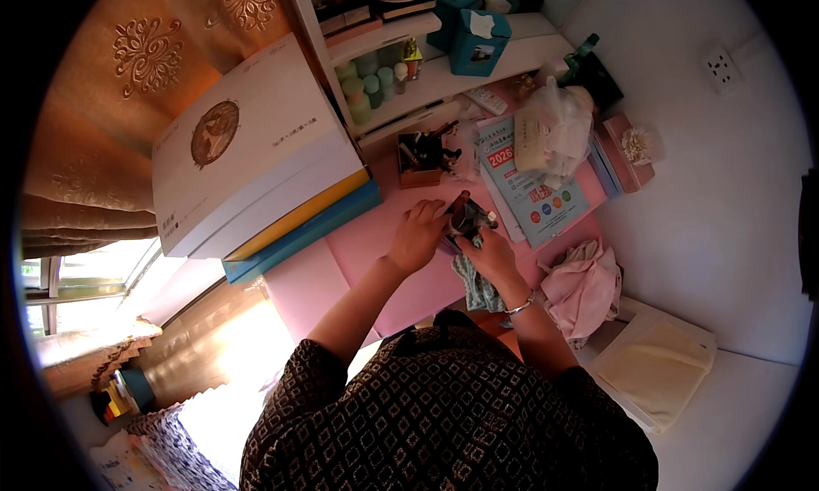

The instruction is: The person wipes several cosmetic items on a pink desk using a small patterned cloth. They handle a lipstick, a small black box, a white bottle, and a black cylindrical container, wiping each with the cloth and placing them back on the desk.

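Note:
In front of me, on the pink desk, is a small dark open box (470,213) holding several small items that are hard to make out. My left hand (416,236) grips the box at its left side. At its near right edge is my right hand (492,255), a bracelet on the wrist. A green-and-white striped cloth (473,282) hangs below the right hand, and a bit of it shows by the thumb. My fingers partly hide the box's near side.
An organizer box (419,176) with dark items stands behind. To the right lie a booklet (534,193) and a plastic bag (556,132), with a crumpled pink cloth (585,292) nearer me. Large stacked boxes (256,145) are at left. Shelves (435,75) hold bottles and a teal box (478,46).

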`<state>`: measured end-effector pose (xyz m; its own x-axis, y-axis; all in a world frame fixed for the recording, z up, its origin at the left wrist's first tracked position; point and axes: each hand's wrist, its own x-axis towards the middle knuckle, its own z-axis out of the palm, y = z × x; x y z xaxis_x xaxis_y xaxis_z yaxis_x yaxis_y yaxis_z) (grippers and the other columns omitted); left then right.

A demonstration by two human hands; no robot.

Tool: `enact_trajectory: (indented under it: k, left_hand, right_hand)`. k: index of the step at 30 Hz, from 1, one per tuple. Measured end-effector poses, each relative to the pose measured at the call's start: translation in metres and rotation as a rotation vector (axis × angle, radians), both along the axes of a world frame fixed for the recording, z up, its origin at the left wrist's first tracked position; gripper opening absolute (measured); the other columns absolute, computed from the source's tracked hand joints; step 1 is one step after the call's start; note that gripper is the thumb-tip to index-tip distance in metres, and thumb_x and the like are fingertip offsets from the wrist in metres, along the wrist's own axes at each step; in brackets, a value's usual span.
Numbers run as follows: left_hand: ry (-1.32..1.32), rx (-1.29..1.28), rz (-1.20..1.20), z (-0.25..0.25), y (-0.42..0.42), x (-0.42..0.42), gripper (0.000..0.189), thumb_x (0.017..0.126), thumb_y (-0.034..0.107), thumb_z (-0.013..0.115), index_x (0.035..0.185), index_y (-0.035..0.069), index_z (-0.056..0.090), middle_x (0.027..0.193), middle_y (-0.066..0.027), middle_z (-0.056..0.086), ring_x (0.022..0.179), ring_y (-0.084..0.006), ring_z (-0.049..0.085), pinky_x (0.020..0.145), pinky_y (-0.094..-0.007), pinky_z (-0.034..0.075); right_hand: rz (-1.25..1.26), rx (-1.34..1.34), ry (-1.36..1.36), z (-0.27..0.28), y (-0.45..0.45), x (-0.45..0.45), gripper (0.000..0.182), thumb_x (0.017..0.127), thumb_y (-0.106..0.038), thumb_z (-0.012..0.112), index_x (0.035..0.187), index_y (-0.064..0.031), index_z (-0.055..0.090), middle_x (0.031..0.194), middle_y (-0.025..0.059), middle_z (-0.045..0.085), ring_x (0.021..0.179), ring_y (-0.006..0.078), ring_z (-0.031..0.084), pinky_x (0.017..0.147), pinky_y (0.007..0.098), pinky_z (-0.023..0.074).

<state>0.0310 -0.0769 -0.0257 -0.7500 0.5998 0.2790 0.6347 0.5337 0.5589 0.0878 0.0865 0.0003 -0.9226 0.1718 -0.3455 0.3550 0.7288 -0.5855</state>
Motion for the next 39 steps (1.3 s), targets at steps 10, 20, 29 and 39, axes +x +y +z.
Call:
enact_trajectory:
  k: [10,20,29,39]
  left_hand:
    - [0.087,-0.386,-0.155,0.026,0.005,-0.015,0.015,0.066,0.005,0.052,0.076,0.007,0.063,0.104,-0.0082,0.049,0.103,-0.0247,0.043,0.075,-0.0367,0.039]
    - [-0.211,0.134,0.038,0.008,-0.018,-0.021,0.018,0.067,-0.005,0.045,0.082,0.001,0.054,0.095,-0.0165,0.053,0.093,-0.0344,0.049,0.077,-0.0406,0.041]
    - [-0.204,0.063,0.09,-0.046,-0.022,0.021,0.025,0.066,-0.003,0.047,0.088,0.005,0.054,0.096,-0.013,0.052,0.091,-0.0302,0.05,0.074,-0.0393,0.043]
    - [-0.111,-0.284,-0.036,-0.051,-0.019,0.038,0.028,0.068,0.004,0.049,0.095,0.008,0.056,0.1,-0.0116,0.047,0.097,-0.0306,0.046,0.074,-0.0391,0.044]
  right_hand:
    - [0.013,0.087,-0.006,0.007,-0.006,-0.002,0.043,0.075,-0.041,0.057,0.099,-0.0049,0.057,0.078,0.0176,0.062,0.076,0.0336,0.06,0.063,0.0424,0.0473]
    - [0.048,0.107,0.008,0.01,-0.007,-0.002,0.039,0.078,-0.038,0.054,0.102,-0.0068,0.055,0.075,0.0148,0.061,0.072,0.033,0.059,0.06,0.0427,0.0476]
    - [-0.033,-0.028,0.102,0.013,-0.008,0.005,0.027,0.079,-0.03,0.055,0.1,-0.011,0.056,0.076,0.0119,0.062,0.068,0.0295,0.06,0.059,0.0396,0.0466]
    - [-0.097,-0.327,0.283,-0.009,0.021,0.043,0.018,0.08,-0.02,0.059,0.089,-0.004,0.059,0.075,0.0079,0.06,0.063,0.0167,0.057,0.057,0.0292,0.0436]
